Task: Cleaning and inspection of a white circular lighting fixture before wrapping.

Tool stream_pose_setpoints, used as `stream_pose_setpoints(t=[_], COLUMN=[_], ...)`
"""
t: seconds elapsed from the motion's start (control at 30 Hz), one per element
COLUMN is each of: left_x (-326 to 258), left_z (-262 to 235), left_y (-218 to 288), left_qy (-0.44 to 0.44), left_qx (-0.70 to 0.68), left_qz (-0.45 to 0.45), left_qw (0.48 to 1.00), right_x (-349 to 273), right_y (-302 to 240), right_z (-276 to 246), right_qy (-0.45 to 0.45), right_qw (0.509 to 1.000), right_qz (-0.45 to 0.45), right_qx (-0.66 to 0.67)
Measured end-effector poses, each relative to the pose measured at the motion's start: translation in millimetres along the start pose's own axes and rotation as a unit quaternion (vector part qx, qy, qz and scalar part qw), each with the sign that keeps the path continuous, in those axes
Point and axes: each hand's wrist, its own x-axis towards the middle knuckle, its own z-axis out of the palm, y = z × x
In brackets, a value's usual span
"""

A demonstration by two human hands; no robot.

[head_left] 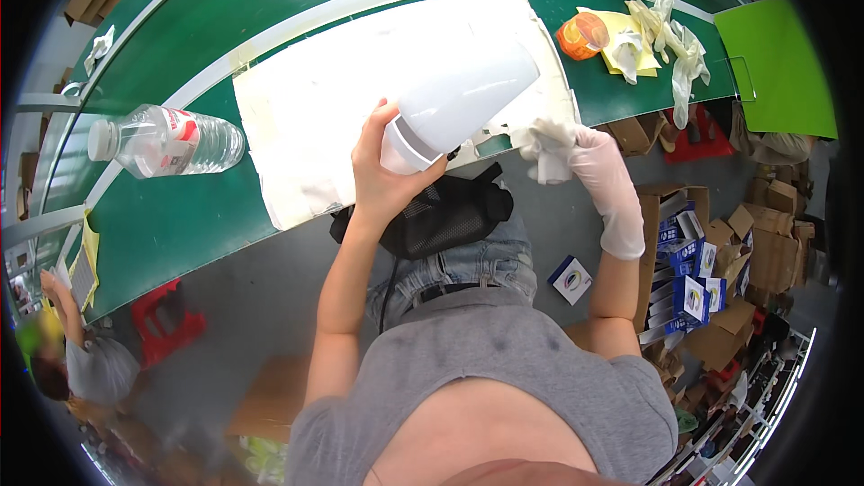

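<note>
White, smooth container (472, 88) was at upper centre of frame, tilted, its wide end toward upper right and its grey-banded end toward lower left. Left hand (385, 160), bare, was clamped on the banded end, fingers on the upper side, thumb on the lower. Right hand (596, 160), in a thin pale glove, was closed on a crumpled white cloth (546, 151), right of centre, near the container but apart from it. Behind the container lay a white pad (310, 81); couldn't tell if the 2 touched. Pad was on a green table (193, 227) that curved across the upper frame.

Clear bottle (166, 141), white cap, red-and-white label, lay left of the pad. Right of the pad, upper right: orange round item (582, 35), beside yellow sheets (644, 47) and loose pale gloves (689, 58). Bright green panel (778, 72) stood at far upper right.

Black mesh bag (436, 216) was at the wearer's waist, below the pad's edge. On the floor, right of centre, was 1 blue-and-white box (571, 280); more such boxes (691, 299) filled a carton at right. Red stool (169, 322) stood at lower left, near another person (101, 369), partly blurred, at far lower left.
</note>
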Motion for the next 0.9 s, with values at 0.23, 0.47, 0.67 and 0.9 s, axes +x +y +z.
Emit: stream_pose_setpoints(t=[0.23, 0.47, 0.67, 0.9], left_x=[2, -2, 5, 4], left_z=[0, -2, -6, -5], left_y=[7, 2, 17, 9], left_qy=[0.003, 0.01, -0.07, -0.076], left_qx=[-0.005, -0.054, -0.004, 0.021], left_qz=[0.014, -0.005, 0.012, -0.026], left_qw=[1.0, 0.999, 0.997, 0.997], right_x=[8, 12, 35, 18], right_y=[6, -33, -20, -26], right_z=[77, 125, 96, 103], right_qy=[0.335, 0.154, 0.144, 0.059], right_qw=[0.724, 0.68, 0.667, 0.696], right_qz=[-0.524, -0.57, -0.555, -0.551], right_qx=[-0.298, -0.434, -0.475, -0.455])
